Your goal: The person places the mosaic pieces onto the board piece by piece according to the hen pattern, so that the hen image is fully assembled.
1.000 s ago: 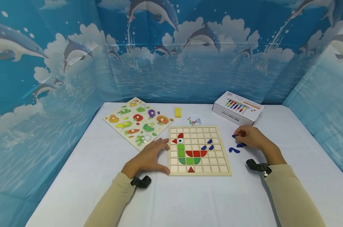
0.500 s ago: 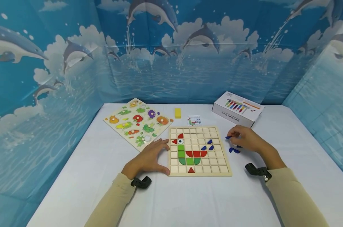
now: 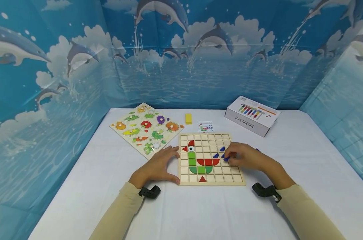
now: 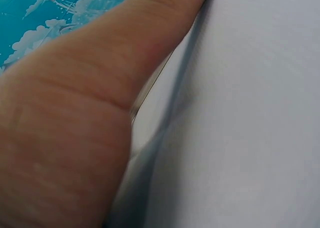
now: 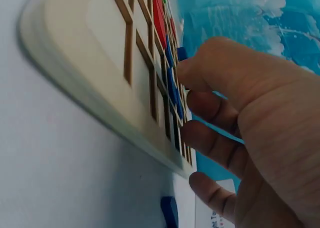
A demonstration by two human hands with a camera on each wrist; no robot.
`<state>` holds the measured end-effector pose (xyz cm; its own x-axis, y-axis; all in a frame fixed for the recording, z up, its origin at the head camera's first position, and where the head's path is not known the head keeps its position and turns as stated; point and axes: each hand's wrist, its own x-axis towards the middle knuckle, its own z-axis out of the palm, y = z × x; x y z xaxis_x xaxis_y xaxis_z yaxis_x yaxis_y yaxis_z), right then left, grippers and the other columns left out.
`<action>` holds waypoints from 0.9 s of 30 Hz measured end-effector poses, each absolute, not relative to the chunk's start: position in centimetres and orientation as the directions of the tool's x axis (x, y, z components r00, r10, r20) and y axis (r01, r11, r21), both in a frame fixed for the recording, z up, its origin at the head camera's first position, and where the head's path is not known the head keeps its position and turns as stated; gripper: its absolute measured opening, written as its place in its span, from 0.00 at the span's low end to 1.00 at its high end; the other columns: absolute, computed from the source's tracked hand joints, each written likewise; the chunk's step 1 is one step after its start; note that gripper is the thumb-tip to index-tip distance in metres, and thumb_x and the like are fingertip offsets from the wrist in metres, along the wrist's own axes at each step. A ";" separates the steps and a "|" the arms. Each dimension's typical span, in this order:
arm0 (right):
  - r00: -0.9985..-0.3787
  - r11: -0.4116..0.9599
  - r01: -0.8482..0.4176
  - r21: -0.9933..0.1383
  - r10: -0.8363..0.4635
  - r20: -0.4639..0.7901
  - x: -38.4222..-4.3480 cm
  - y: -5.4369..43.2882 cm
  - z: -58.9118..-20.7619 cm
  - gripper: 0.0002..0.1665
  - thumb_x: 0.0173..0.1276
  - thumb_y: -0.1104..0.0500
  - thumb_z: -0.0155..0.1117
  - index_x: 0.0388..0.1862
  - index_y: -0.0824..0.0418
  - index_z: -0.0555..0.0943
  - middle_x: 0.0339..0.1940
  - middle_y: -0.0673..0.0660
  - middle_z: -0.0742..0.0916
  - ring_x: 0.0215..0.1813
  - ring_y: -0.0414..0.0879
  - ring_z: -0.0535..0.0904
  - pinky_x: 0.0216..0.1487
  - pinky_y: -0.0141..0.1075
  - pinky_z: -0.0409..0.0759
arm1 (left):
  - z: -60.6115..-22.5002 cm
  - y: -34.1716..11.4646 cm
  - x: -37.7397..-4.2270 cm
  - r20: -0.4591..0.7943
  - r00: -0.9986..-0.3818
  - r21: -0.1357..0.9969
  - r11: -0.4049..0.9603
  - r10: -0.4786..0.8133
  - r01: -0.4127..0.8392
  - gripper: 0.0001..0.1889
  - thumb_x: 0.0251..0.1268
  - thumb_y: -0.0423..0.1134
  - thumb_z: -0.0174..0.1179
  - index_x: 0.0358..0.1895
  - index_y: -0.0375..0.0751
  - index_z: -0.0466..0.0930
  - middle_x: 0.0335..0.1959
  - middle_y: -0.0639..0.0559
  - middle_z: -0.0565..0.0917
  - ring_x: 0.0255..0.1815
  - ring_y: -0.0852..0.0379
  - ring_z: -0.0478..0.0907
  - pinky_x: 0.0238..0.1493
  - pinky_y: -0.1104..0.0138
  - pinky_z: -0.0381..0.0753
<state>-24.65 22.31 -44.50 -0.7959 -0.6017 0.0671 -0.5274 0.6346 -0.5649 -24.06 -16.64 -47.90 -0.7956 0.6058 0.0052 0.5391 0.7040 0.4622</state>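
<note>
A wooden grid board (image 3: 211, 183) lies on the white cloth, with red, green and blue flat pieces and an eye piece set in its squares. At its left edge rests my left hand (image 3: 158, 166), fingers and thumb spread along the side. My right hand (image 3: 244, 156) is over the board's right part and pinches a blue curved piece (image 3: 226, 159), also visible as a blue piece (image 5: 182, 53) at the thumb tip in the right wrist view. Several blue pieces (image 3: 215, 155) lie in squares close by. The left wrist view shows mostly the thumb (image 4: 125, 53) and cloth.
Behind the board lie a small pattern card (image 3: 205, 126) and a yellow block (image 3: 188, 119). A vegetable puzzle board (image 3: 133, 140) is at the back left, a white box (image 3: 250, 116) at the back right. A loose blue piece (image 5: 169, 211) lies on the cloth right of the grid.
My right hand has carried a blue piece leftward from the loose ones onto the board's right side. My left hand has stayed at the left edge.
</note>
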 end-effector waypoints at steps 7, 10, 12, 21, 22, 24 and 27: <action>-0.766 0.630 -0.562 -0.536 -0.640 0.052 -24.2 21.7 -44.8 0.15 0.60 0.70 0.71 0.38 0.50 0.85 0.37 0.44 0.81 0.42 0.44 0.76 0.45 0.36 0.80 | -47.9 -16.6 -24.0 0.006 -0.793 0.461 0.702 0.609 0.542 0.49 0.35 0.79 0.71 0.61 0.58 0.69 0.81 0.60 0.55 0.82 0.52 0.45 0.78 0.54 0.44; -0.758 0.620 -0.565 -0.545 -0.651 0.046 -24.3 21.7 -44.9 0.16 0.60 0.71 0.70 0.39 0.50 0.85 0.38 0.45 0.82 0.43 0.44 0.76 0.46 0.37 0.79 | -47.8 -16.6 -23.9 0.002 -0.794 0.461 0.705 0.607 0.540 0.49 0.35 0.79 0.71 0.62 0.58 0.69 0.81 0.60 0.55 0.82 0.53 0.44 0.78 0.55 0.44; -0.753 0.614 -0.568 -0.548 -0.656 0.045 -24.3 21.8 -45.0 0.16 0.60 0.71 0.69 0.39 0.51 0.85 0.38 0.45 0.82 0.43 0.44 0.76 0.47 0.38 0.79 | -47.8 -16.6 -23.9 0.003 -0.795 0.458 0.706 0.606 0.540 0.49 0.34 0.79 0.71 0.62 0.59 0.69 0.81 0.60 0.55 0.82 0.53 0.44 0.78 0.55 0.44; -0.762 0.621 -0.546 -0.563 -0.647 0.026 -24.5 21.8 -45.1 0.16 0.60 0.70 0.71 0.42 0.52 0.85 0.37 0.46 0.81 0.41 0.45 0.75 0.43 0.34 0.78 | -47.5 -16.5 -23.8 -0.001 -0.796 0.465 0.705 0.605 0.535 0.48 0.35 0.78 0.72 0.62 0.58 0.69 0.81 0.60 0.55 0.82 0.53 0.44 0.78 0.56 0.43; -0.763 0.621 -0.544 -0.565 -0.646 0.024 -24.5 21.8 -45.1 0.15 0.60 0.70 0.71 0.42 0.52 0.85 0.36 0.46 0.80 0.41 0.45 0.75 0.43 0.34 0.77 | -47.5 -16.5 -23.8 -0.001 -0.796 0.466 0.705 0.605 0.535 0.48 0.35 0.77 0.72 0.62 0.58 0.69 0.81 0.60 0.55 0.82 0.53 0.44 0.78 0.56 0.43; -0.765 0.624 -0.542 -0.563 -0.644 0.022 -24.5 21.8 -45.0 0.16 0.60 0.71 0.71 0.41 0.52 0.85 0.36 0.46 0.80 0.41 0.45 0.75 0.43 0.35 0.77 | -47.5 -16.6 -23.8 0.003 -0.796 0.467 0.703 0.605 0.536 0.48 0.35 0.77 0.72 0.61 0.58 0.70 0.81 0.59 0.55 0.82 0.53 0.44 0.78 0.56 0.43; -0.765 0.626 -0.541 -0.562 -0.644 0.019 -24.5 21.7 -45.0 0.16 0.59 0.71 0.70 0.40 0.52 0.84 0.35 0.46 0.79 0.40 0.45 0.75 0.42 0.34 0.77 | -47.5 -16.6 -23.9 0.009 -0.795 0.470 0.699 0.606 0.539 0.48 0.35 0.77 0.72 0.61 0.58 0.70 0.81 0.59 0.56 0.82 0.52 0.45 0.78 0.56 0.43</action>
<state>-24.55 21.70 -44.96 -0.7648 -0.6440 0.0193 -0.5411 0.6258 -0.5617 -23.85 -16.59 -47.51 -0.7951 0.6065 0.0092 0.5387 0.6991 0.4701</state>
